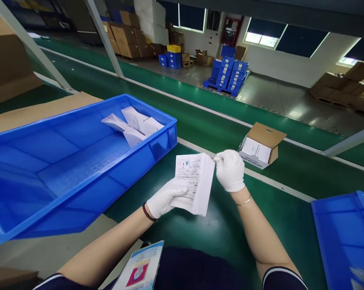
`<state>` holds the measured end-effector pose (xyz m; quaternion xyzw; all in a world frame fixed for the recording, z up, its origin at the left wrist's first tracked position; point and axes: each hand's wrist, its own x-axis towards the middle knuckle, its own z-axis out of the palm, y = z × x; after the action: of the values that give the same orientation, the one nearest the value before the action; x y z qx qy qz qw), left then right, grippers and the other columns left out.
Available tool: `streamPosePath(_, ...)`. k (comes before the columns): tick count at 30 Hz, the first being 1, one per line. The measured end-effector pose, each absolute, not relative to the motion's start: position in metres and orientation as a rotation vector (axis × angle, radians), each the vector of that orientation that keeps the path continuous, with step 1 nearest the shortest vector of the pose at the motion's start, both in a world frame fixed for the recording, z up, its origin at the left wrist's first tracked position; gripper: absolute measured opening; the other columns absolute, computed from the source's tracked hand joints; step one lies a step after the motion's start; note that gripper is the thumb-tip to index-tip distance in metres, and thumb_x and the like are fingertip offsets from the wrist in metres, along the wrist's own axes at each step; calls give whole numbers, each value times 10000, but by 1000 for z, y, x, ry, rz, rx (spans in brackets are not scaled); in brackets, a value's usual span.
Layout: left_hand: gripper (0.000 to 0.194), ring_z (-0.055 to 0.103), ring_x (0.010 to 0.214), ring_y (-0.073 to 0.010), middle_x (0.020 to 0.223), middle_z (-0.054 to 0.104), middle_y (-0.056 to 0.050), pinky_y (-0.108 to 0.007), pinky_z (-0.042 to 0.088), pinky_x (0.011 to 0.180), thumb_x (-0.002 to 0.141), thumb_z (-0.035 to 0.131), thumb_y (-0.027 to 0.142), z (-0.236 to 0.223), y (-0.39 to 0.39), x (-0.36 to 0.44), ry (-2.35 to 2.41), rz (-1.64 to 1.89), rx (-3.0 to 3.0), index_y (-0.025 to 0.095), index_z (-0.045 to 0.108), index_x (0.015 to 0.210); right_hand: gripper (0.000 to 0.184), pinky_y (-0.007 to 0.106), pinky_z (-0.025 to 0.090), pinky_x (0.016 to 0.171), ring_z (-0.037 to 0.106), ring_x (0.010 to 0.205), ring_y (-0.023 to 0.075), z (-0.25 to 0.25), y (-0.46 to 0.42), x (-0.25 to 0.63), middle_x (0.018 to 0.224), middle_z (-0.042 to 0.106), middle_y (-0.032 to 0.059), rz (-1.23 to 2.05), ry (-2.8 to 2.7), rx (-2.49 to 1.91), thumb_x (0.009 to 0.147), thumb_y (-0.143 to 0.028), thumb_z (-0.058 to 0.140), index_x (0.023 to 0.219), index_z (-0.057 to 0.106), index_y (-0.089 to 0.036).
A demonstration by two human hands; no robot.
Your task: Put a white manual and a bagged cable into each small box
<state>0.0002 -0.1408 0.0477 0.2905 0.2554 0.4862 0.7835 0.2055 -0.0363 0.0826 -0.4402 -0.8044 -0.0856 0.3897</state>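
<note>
My left hand point(166, 196), in a white glove, grips a stack of printed leaflets point(190, 183) from its lower left side, thumb on the printed face. The stack is tilted over the green work surface. At its upper right corner, my gloved right hand point(230, 170) has thumb and forefinger pinched together; whether a sheet is between them is too small to see. Beyond the right hand stands an open cardboard box point(257, 147) with a white booklet lying in it. More folded leaflets point(136, 125) rest at the far end of a large blue bin point(79, 161) on the left.
A second blue bin point(339, 237) stands at the right, holding clear plastic items. A green conveyor point(200, 117) with a pale edge rail runs behind the work surface. Metal posts point(105, 38) rise along it. Stacked blue crates point(230, 74) and cartons are on the floor beyond.
</note>
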Motion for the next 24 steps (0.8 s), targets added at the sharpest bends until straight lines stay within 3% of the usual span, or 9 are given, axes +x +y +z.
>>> streamPosePath(3, 459, 693, 1029, -303, 1159, 700, -172, -375, 570, 888, 732, 806, 182, 44, -142, -1, 582, 934, 711, 113, 695, 1172, 220, 416, 469, 787, 599, 891, 297, 81, -18, 210, 933, 669, 144, -165, -2087, -1209, 924, -226, 483, 864, 678, -143)
streamPosePath(7, 622, 624, 1180, -320, 1313, 630, -139, -451, 517, 1000, 742, 811, 195, 48, -135, -3, 623, 800, 925, 206, 614, 1332, 174, 363, 474, 763, 610, 872, 259, 84, -8, 203, 957, 660, 101, 89, -2293, -1290, 916, -232, 534, 851, 687, -181)
streamPosePath(11, 653, 613, 1194, -336, 1333, 617, -134, -502, 496, 1016, 758, 802, 263, 52, -129, -3, 574, 719, 1010, 220, 575, 1369, 260, 354, 489, 807, 617, 902, 245, 90, 28, 207, 987, 668, 82, 227, -2204, -1457, 944, -290, 489, 830, 707, -206)
streamPosePath(13, 629, 620, 1185, -329, 1322, 625, -132, -504, 499, 1014, 757, 796, 284, 51, -127, -4, 608, 747, 1045, 204, 585, 1344, 252, 378, 492, 881, 619, 975, 257, 93, 58, 219, 1062, 676, 84, 253, -2100, -1562, 935, -300, 499, 929, 734, -209)
streamPosePath(15, 608, 628, 1173, -317, 1300, 641, -122, -490, 516, 1000, 756, 787, 307, 51, -124, -8, 732, 821, 1140, 197, 589, 1320, 323, 414, 477, 963, 607, 1078, 275, 96, 86, 234, 1184, 664, 88, 259, -2017, -1686, 906, -249, 517, 1170, 699, -215)
streamPosePath(18, 494, 665, 1103, -299, 1206, 693, -98, -453, 552, 951, 770, 747, 351, 48, -114, -18, 1146, 1016, 1496, 202, 639, 1229, 515, 457, 437, 1051, 566, 1210, 284, 97, 101, 249, 1358, 597, 93, 269, -1900, -1792, 905, -230, 493, 1419, 529, -207)
streamPosePath(22, 197, 691, 1042, -270, 1048, 744, -66, -438, 557, 940, 853, 631, 313, 37, -95, -31, 1338, 1310, 2163, 210, 720, 996, 539, 443, 410, 1096, 563, 1233, 284, 89, 75, 246, 1311, 641, 96, 402, -1887, -1793, 937, -402, 494, 1421, 524, -166)
streamPosePath(24, 157, 711, 981, -249, 945, 756, -37, -429, 579, 886, 896, 575, 280, 32, -90, -34, 1261, 1381, 2340, 221, 719, 906, 570, 450, 404, 1099, 562, 1234, 295, 81, 59, 245, 1306, 646, 99, 465, -1927, -1868, 929, -403, 506, 1446, 498, -163)
